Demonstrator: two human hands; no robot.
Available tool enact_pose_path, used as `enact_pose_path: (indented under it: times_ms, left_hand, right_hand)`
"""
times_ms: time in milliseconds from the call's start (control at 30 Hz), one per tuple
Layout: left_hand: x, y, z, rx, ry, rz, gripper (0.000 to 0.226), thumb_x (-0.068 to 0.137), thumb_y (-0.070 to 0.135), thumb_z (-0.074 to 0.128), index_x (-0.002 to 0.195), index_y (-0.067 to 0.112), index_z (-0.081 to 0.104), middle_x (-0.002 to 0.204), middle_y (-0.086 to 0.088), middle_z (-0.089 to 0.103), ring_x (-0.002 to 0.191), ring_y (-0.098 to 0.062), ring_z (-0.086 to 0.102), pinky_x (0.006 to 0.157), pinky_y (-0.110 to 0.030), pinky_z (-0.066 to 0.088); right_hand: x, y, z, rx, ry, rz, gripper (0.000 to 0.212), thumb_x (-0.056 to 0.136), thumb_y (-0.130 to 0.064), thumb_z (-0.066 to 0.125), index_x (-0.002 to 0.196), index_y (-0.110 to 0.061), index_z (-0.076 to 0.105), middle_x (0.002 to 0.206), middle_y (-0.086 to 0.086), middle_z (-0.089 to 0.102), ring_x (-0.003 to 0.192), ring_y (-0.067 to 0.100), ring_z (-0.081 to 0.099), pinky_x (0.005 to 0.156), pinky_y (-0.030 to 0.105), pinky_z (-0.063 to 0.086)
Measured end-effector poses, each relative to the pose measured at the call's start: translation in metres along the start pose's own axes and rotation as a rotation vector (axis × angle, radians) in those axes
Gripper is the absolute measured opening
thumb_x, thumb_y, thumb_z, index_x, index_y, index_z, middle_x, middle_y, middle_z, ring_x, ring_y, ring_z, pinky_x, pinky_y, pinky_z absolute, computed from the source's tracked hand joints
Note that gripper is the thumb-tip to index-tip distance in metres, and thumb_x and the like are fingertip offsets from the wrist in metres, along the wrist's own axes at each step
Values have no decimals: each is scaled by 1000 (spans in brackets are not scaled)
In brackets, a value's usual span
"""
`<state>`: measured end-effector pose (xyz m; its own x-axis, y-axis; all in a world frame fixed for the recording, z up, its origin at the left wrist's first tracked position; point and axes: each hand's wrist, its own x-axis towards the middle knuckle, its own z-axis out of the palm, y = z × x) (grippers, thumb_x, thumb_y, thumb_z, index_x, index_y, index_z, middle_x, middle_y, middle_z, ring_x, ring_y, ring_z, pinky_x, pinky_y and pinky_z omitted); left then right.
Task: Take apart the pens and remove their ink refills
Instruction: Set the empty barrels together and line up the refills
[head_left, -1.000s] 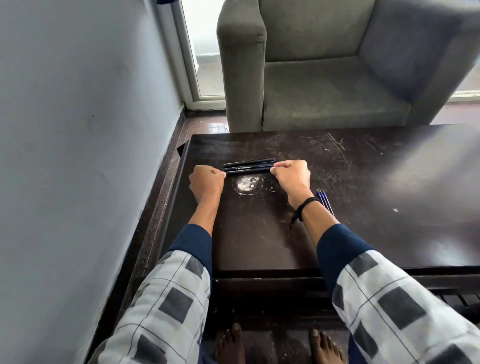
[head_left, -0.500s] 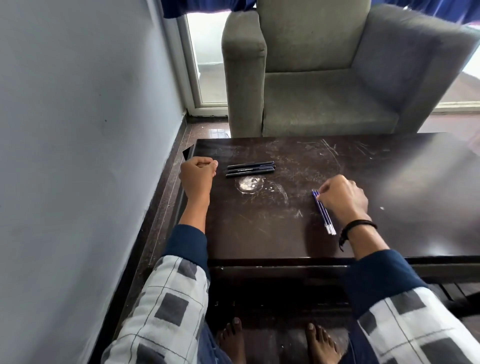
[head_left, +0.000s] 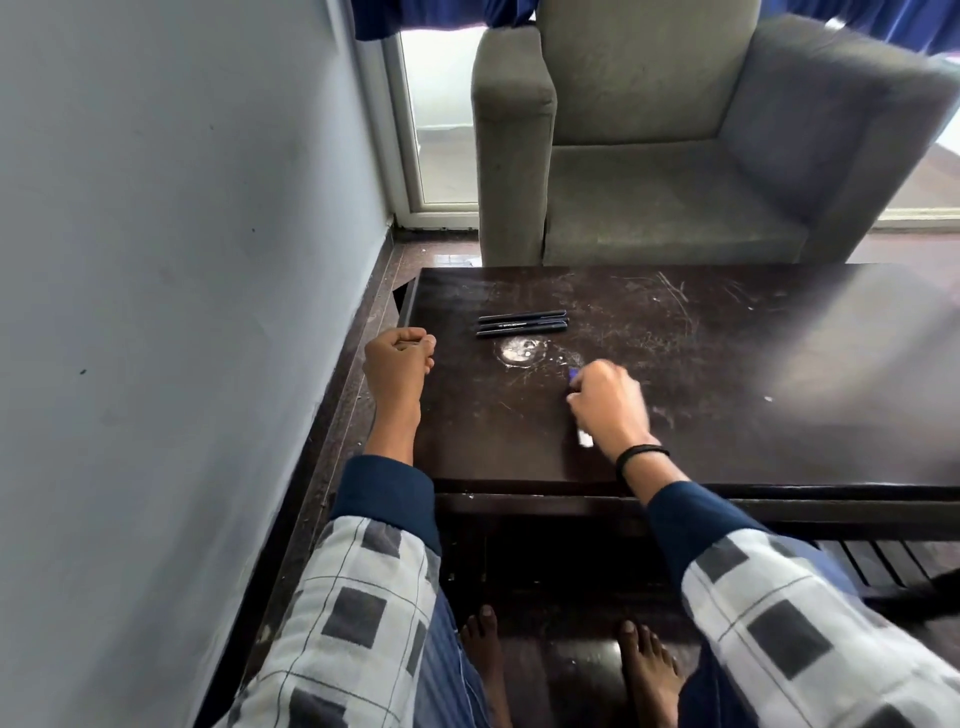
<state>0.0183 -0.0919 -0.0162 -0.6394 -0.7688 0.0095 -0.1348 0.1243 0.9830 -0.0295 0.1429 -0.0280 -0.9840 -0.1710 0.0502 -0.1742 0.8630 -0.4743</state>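
Observation:
Three dark pens (head_left: 522, 323) lie side by side on the dark wooden table (head_left: 727, 364), near its far left. My left hand (head_left: 397, 361) is curled into a fist at the table's left edge and holds nothing that I can see. My right hand (head_left: 608, 402) grips the blue ink refills (head_left: 584, 438) near the table's middle. Their white ends stick out below my fist, a blue tip shows above it, and the rest is hidden by my fingers.
A round pale stain (head_left: 519, 353) marks the table just in front of the pens. A grey armchair (head_left: 675, 156) stands behind the table, a wall (head_left: 182, 260) runs close along the left, and my bare feet (head_left: 566, 660) are under the table's front edge.
Both hands left the pens. My right hand went right to the refills, gripped them and moved them left toward the table's middle. My left hand drew back to the left edge.

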Motion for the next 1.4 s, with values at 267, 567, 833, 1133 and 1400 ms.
enact_pose_path:
  times_ms: [267, 567, 833, 1133, 1400]
  left_hand:
    - [4, -2, -7, -16, 21, -42, 14, 89, 7, 71, 102, 7, 75, 83, -5, 75, 60, -9, 66, 58, -20, 55]
    - [9, -1, -7, -25, 3, -36, 15, 89, 9, 73, 103, 8, 76, 80, -2, 75, 60, -9, 67, 60, -21, 56]
    - [9, 5, -4, -25, -25, -16, 15, 89, 10, 74, 103, 9, 75, 83, -1, 75, 62, -9, 68, 61, -21, 57]
    - [7, 5, -2, 13, -55, 20, 10, 90, 14, 74, 99, 17, 72, 81, 6, 72, 69, -10, 70, 70, -26, 60]
    - [10, 3, -4, 53, -58, 47, 12, 92, 15, 73, 104, 15, 72, 82, 8, 71, 70, -9, 70, 66, -19, 57]
  right_hand:
    - [-21, -99, 58, 33, -64, -207, 10, 91, 1, 56, 95, 1, 65, 107, 17, 62, 98, 41, 64, 77, 40, 50]
    - [-8, -86, 56, 221, 17, -98, 15, 90, -21, 64, 96, -15, 76, 108, 9, 71, 98, 36, 66, 76, 35, 46]
    - [90, -47, 11, -153, -61, -243, 29, 89, -10, 61, 115, -14, 74, 117, 12, 58, 104, 42, 63, 88, 44, 50]
    - [148, -58, 5, -510, -310, -460, 35, 94, -15, 59, 128, -20, 67, 120, 9, 67, 112, 34, 61, 91, 44, 53]
    - [154, -47, -1, -547, -313, -582, 41, 84, -6, 62, 114, -30, 76, 110, 5, 73, 102, 33, 67, 86, 42, 55]
